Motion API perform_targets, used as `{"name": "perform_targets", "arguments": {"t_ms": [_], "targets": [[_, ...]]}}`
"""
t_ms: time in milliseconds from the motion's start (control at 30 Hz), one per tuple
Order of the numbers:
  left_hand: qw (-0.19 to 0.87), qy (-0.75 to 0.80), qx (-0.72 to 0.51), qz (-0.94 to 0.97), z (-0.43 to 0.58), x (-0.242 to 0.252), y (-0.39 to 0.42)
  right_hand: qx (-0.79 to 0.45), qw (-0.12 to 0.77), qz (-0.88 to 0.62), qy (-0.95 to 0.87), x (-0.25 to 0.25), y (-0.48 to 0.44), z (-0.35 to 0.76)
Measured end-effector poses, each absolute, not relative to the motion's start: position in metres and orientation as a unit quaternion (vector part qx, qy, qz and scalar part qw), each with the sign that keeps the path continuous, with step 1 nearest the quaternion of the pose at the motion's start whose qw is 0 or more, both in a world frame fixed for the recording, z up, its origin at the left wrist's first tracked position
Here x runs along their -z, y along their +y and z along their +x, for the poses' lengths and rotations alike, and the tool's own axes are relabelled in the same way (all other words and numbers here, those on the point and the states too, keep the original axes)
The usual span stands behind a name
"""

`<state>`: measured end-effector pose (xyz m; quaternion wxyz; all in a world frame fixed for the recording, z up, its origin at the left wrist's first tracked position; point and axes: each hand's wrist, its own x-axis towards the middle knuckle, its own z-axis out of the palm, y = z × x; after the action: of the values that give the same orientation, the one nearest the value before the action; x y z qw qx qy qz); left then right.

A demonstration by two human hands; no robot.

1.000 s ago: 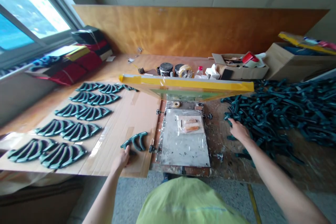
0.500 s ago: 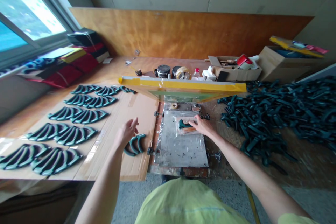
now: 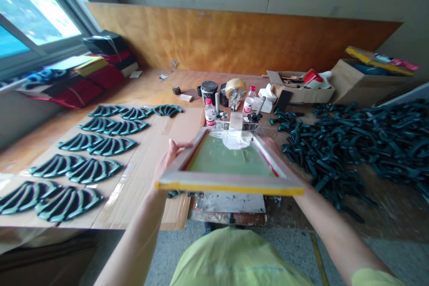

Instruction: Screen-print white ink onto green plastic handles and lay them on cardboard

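A wooden screen-printing frame (image 3: 231, 183) with green mesh and a yellow-taped front rail lies nearly flat over the print plate (image 3: 234, 203). My left hand (image 3: 170, 154) grips its left rail, thumb on top. My right hand (image 3: 273, 145) holds the right rail from outside, and only a little of it shows past the wood. The green piece set on the plate is hidden under the screen. One dark green curved plastic piece (image 3: 174, 194) peeks out by the frame's left front corner.
Rows of green curved pieces (image 3: 87, 161) lie on cardboard at the left. A large heap of the same pieces (image 3: 362, 143) covers the right of the bench. Ink tins (image 3: 209, 89), tape, small bottles and open boxes (image 3: 301, 91) stand behind the frame.
The screen frame has swung down from raised to almost flat. My left hand left the loose piece and my right hand left the plate; both now hold the frame's side rails.
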<state>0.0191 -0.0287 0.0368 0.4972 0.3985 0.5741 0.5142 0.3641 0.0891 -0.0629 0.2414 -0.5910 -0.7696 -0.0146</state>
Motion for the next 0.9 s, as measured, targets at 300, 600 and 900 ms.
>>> {"name": "perform_targets", "arguments": {"t_ms": [300, 600, 900], "targets": [[0.508, 0.654, -0.406, 0.388, 0.026, 0.090, -0.074, -0.044, 0.147, -0.498, -0.854, 0.014, 0.127, 0.290], [0.522, 0.648, -0.404, 0.381, 0.023, 0.103, -0.074, -0.077, 0.041, -0.349, -0.933, 0.032, 0.069, 0.310], [0.502, 0.656, -0.412, 0.384, 0.024, 0.102, -0.074, -0.089, 0.118, -0.362, -0.920, 0.032, 0.071, 0.311]]}}
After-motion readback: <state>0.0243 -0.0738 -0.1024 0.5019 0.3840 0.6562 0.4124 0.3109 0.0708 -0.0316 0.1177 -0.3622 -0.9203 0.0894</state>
